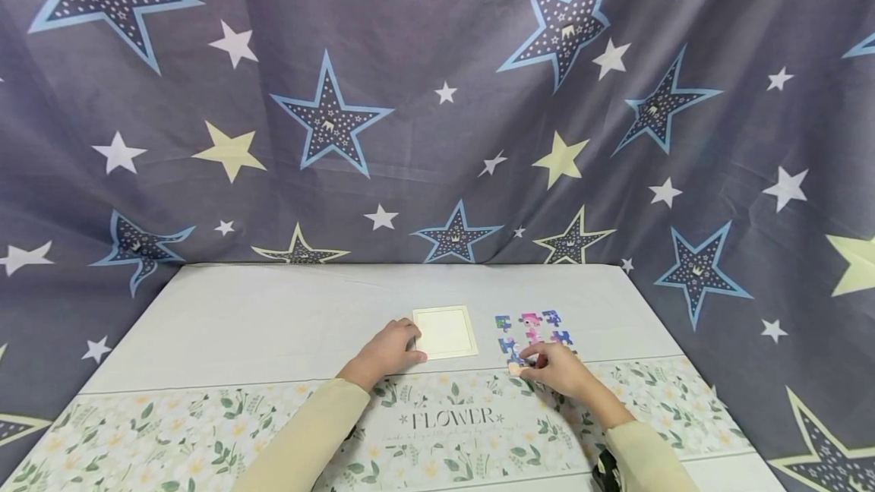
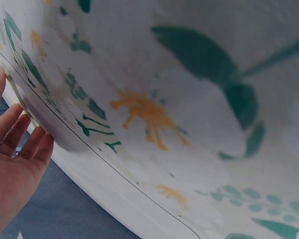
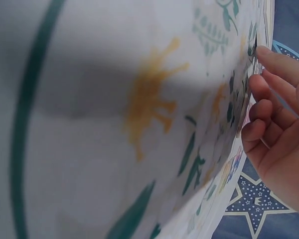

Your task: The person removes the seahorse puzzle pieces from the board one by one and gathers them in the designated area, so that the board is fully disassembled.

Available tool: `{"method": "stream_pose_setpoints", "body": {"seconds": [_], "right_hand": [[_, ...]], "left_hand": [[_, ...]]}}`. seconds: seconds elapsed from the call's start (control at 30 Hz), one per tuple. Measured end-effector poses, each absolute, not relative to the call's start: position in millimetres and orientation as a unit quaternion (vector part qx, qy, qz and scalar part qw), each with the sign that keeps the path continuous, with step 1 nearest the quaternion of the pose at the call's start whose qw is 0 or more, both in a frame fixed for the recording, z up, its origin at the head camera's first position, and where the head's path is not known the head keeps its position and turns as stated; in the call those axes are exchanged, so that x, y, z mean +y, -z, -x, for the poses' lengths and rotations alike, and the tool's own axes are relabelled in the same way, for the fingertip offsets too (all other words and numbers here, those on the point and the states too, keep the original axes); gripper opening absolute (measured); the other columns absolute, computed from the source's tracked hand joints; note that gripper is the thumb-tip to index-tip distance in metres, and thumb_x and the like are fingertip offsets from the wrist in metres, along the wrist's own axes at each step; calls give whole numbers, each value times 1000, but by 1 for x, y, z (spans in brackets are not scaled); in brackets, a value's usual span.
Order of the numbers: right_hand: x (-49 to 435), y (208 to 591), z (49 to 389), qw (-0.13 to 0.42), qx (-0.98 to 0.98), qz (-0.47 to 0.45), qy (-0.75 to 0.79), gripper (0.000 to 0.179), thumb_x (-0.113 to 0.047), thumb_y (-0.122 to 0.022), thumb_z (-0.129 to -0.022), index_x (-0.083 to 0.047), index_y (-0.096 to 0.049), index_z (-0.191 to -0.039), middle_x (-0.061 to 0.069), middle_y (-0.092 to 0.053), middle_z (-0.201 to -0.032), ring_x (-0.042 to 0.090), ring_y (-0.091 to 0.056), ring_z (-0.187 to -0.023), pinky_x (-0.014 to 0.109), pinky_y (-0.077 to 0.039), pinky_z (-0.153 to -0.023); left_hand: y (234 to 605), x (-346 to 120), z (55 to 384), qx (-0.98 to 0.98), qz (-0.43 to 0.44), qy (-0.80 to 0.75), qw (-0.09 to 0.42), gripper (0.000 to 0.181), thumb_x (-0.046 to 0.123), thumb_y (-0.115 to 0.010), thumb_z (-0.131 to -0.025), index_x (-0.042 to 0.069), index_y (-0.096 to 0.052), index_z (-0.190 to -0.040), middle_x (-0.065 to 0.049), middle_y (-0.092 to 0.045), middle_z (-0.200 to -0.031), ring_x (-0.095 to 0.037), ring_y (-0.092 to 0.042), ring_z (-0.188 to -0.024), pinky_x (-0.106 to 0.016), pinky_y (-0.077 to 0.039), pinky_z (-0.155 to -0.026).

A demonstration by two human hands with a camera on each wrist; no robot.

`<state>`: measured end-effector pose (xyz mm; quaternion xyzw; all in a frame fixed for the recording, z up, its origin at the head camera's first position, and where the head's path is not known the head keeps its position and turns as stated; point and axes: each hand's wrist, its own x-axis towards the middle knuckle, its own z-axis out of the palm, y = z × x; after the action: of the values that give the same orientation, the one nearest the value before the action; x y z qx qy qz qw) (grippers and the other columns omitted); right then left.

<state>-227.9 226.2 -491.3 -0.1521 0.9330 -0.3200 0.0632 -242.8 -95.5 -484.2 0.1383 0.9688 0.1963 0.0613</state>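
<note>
A square cream puzzle tray (image 1: 444,332) with a raised rim lies flat on the table. My left hand (image 1: 391,349) rests at its left side, fingers and thumb touching the rim; in the left wrist view the fingers are loosely bent along the edge. To the right of the tray, my right hand (image 1: 557,370) reaches over a group of jigsaw pieces. Its thumb and index finger pinch a blue and peach puzzle piece (image 1: 516,369) at the group's near left corner. The hand partly hides the near pieces.
Several loose pieces, among them a pink one (image 1: 530,320) and a blue one (image 1: 551,317), lie in rough rows. A pale cloth with a flowered band (image 1: 451,458) covers the table. Behind it hangs a dark star-patterned curtain (image 1: 383,21).
</note>
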Motion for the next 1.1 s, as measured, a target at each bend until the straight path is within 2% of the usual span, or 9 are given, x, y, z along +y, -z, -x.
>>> {"method": "stream_pose_setpoints", "body": {"seconds": [1.1], "right_hand": [[224,489,231,78,934,132,322,28,-16,-71,-82,-7,-68,-109,1,-53,-65,10,-40,-53,21,-34,-45]], "left_hand": [[485,-93,247,968,-150,-191,59,49,39,-65,-85,7,-59,-121,-7,-55,-124,-23,-51,-117,-39,-43,-104]]}}
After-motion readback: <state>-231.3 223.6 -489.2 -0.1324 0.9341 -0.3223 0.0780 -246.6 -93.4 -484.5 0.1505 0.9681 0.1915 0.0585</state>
